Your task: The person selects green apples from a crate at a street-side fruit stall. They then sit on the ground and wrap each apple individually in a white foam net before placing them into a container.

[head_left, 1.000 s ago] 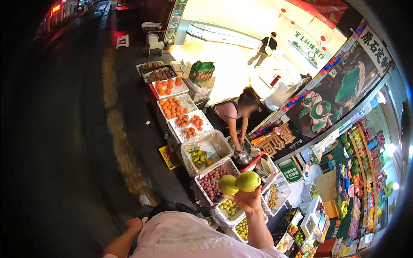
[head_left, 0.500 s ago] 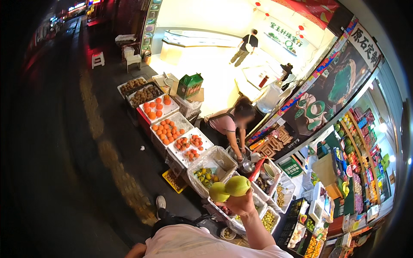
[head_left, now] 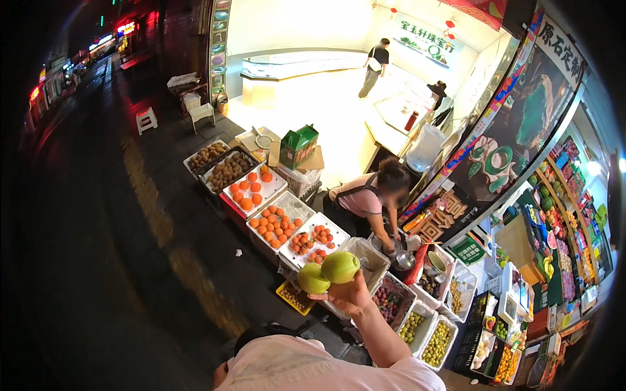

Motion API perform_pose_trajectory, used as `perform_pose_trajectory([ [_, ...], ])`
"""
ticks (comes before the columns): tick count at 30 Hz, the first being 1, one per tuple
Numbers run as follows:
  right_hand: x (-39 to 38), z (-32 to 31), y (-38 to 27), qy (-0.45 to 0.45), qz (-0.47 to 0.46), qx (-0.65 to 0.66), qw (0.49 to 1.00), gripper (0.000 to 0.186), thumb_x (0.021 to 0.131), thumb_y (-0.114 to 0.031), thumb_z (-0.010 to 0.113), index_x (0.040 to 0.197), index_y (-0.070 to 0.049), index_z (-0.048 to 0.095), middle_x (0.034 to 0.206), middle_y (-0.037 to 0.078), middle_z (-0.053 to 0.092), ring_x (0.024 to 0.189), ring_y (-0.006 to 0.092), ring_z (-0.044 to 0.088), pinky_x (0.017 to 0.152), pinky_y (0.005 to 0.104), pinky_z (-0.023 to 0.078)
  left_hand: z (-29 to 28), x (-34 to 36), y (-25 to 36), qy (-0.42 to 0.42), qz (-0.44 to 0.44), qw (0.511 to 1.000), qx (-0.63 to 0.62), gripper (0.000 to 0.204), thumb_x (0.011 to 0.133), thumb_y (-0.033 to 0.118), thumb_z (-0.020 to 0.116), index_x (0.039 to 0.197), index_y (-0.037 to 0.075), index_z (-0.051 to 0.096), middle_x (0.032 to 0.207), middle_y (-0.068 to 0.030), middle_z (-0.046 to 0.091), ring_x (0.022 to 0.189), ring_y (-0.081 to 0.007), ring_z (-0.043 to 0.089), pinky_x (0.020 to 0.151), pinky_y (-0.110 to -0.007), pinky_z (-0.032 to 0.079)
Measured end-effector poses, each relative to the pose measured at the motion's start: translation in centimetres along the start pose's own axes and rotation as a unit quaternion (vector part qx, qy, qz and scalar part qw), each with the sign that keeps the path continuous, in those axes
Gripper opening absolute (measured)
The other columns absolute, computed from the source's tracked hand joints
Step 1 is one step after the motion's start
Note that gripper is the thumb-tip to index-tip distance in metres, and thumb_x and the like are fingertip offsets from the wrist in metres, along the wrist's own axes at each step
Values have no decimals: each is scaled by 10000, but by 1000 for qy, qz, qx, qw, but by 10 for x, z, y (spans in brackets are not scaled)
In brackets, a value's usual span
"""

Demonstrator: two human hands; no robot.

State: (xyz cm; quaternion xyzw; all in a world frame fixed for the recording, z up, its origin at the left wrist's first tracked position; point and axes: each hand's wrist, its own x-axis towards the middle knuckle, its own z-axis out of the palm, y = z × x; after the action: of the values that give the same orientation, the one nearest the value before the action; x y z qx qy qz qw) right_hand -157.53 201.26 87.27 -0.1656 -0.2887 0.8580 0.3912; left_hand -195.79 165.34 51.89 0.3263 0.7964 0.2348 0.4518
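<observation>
Street-side fruit crates (head_left: 373, 251) cross mid-frame. At lower center, the right hand (head_left: 349, 296) holds two green fruits (head_left: 340, 267); tilting could drop one. Left fingers seem hidden; can't tell.

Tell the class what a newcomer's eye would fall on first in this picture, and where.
Probably the two large yellow-green fruits held up in the person's right hand, just below the picture's middle. The brightly lit shop interior at top centre would also draw the eye, as would the round orange fruits in a white box, up and left of that hand.
</observation>
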Motion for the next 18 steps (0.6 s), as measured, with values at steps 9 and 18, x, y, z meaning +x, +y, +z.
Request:
perform_pose_trajectory([
  [9,25,38,67,33,-88,29,995,982,773,-710,748,1546,-230,380,1585,151,368,1465,407,351,1073,651,409,-61,176,46,-110,69,972,196,329,944,279,558,1136,116,770,1147,-121,745,1075,-304,705,918,-410,551],
  [18,37,109,144,127,-28,-52,990,988,777,-649,780,1521,-119,403,1529,162,453,1395,384,462,1116,628,395,-186,116,232,-186,196,960,-79,459,899,188,733,1328,52,641,1145,-130,728,1041,-225,703,921,-350,550],
])
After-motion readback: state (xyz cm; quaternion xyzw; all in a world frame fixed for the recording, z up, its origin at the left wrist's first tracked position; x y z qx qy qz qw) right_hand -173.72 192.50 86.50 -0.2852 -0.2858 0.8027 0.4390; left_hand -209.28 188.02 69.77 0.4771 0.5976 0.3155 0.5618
